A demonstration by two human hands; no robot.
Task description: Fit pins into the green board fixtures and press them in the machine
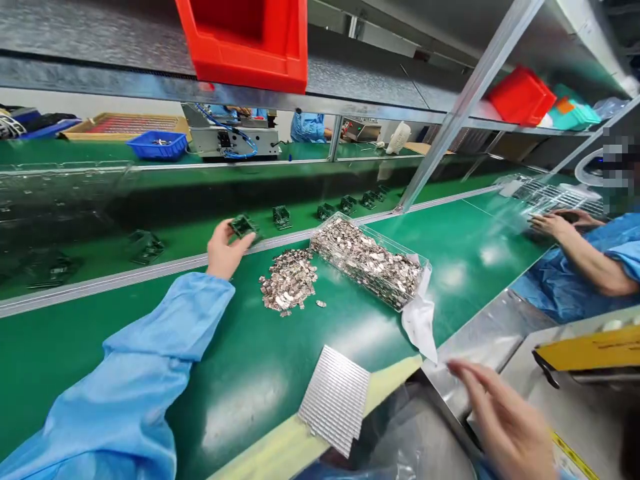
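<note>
My left hand [227,250] reaches over the conveyor lane and pinches a small green circuit board part [243,226] between thumb and fingers. Just right of its wrist lies a loose heap of small silvery metal pieces [289,279], with one piece apart from it. A clear plastic box [373,267] full of the same pieces stands beside the heap. At the lower right, my right hand [505,420] is blurred, its fingers stretched out, with nothing visible in them. Between the hands, a ridged silver plate [336,397] lies at the table's near edge on a pale yellow strip [393,383].
Several similar green parts [281,217] sit along the lane behind a metal rail [170,269]. A shelf with a red bin [250,47] hangs overhead, and a slanted metal post [450,120] stands at the right. A co-worker's hands [560,223] work at the far right.
</note>
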